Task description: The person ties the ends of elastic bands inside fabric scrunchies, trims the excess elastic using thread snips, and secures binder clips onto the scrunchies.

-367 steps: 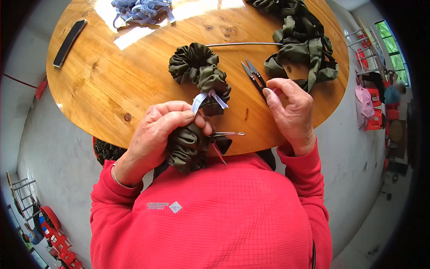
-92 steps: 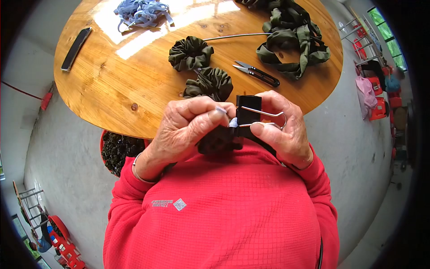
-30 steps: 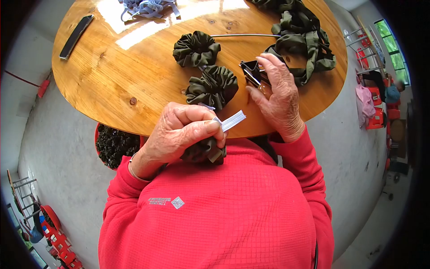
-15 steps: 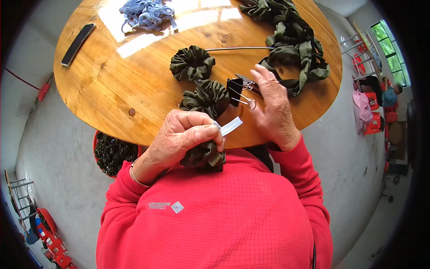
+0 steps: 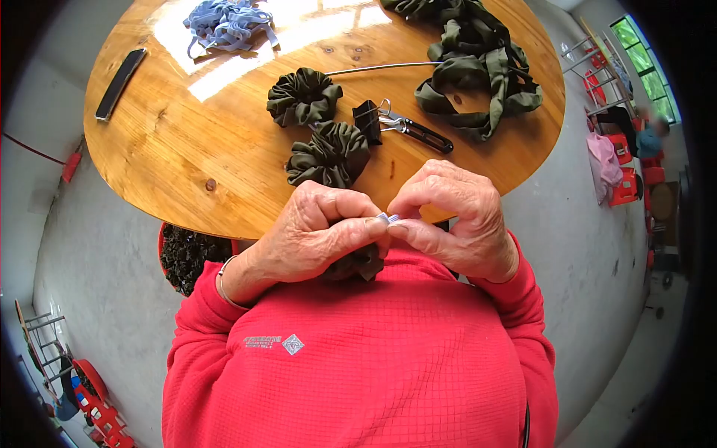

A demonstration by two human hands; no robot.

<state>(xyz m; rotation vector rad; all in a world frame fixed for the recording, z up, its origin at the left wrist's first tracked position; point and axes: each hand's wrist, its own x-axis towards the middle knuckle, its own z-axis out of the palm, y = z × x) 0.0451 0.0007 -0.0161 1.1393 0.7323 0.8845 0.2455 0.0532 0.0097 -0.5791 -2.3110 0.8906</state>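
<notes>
My left hand (image 5: 321, 224) pinches a white elastic band (image 5: 389, 219) between thumb and forefinger, close to my chest. From the other side my right hand (image 5: 455, 216) grips the same elastic at its thumb and fingertip, so the fingertips of both hands nearly meet. Below my left hand hangs a dark green scrunchie (image 5: 362, 263), mostly covered by the fingers. Just beyond the hands a gathered dark green scrunchie (image 5: 328, 155) lies at the table edge, with another scrunchie (image 5: 305, 97) behind it.
A black binder clip (image 5: 367, 122) touches a black-handled metal tool (image 5: 426, 136) on the wooden table (image 5: 172, 149). Behind lie a thin metal rod (image 5: 385, 66), green fabric tubes (image 5: 493, 82) and blue elastic strips (image 5: 228, 26). A black bar (image 5: 119, 86) lies left; a filled red tub (image 5: 194, 257) stands below.
My right hand has come down from beside the metal tool to the elastic and closed on it. The elastic's loose end, sticking out before, is now mostly hidden between the fingertips.
</notes>
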